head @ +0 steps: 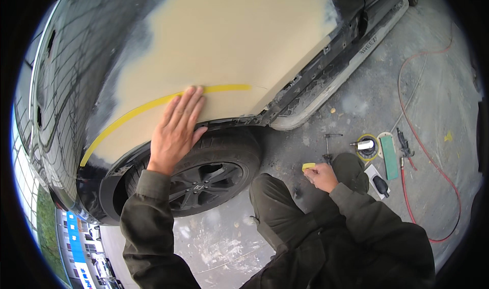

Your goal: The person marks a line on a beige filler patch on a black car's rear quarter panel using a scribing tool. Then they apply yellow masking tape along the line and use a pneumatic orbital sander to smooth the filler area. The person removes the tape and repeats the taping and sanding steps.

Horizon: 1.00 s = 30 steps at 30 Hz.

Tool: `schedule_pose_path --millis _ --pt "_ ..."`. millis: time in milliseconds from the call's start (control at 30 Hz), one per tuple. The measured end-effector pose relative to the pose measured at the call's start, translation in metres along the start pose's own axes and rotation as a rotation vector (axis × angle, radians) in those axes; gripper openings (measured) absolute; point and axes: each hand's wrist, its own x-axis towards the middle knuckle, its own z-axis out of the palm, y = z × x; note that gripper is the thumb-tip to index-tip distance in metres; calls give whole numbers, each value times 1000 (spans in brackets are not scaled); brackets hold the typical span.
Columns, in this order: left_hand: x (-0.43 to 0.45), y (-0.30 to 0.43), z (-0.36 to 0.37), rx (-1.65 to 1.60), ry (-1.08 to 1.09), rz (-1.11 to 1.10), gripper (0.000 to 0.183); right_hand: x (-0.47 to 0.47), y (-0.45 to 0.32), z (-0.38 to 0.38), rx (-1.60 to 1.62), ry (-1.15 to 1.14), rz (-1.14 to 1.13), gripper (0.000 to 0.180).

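A curved strip of yellow masking tape (131,113) runs above the wheel arch on a car's body panel (214,33), which is coated with beige filler. My left hand (177,126) lies flat on the panel, its fingertips over the strip and its thumb apart near the arch edge. Beneath is the black tyre (244,151) with a dark alloy wheel (198,186). Over the floor by my knee, my right hand (321,176) pinches a roll of yellow masking tape (308,166).
To the right on the concrete floor lie a round sander (366,147), a green sanding block (389,158), a black-handled tool on a white block (380,185), an air blow gun (403,142) and a red air hose (424,155). A metal tool (327,145) stands nearer. The side sill (321,98) juts along the car.
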Motion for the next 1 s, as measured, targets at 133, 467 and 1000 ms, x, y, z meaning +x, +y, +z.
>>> schedule_pose_path --millis 133,467,1000 --pt "-56 -34 -6 87 80 -184 73 -15 11 -10 23 -29 30 27" --pt "-125 -51 6 115 365 -630 79 -41 34 -48 115 -21 162 28" --pt "-80 49 22 -308 422 -852 76 -28 -77 -58 198 30 -127 22"
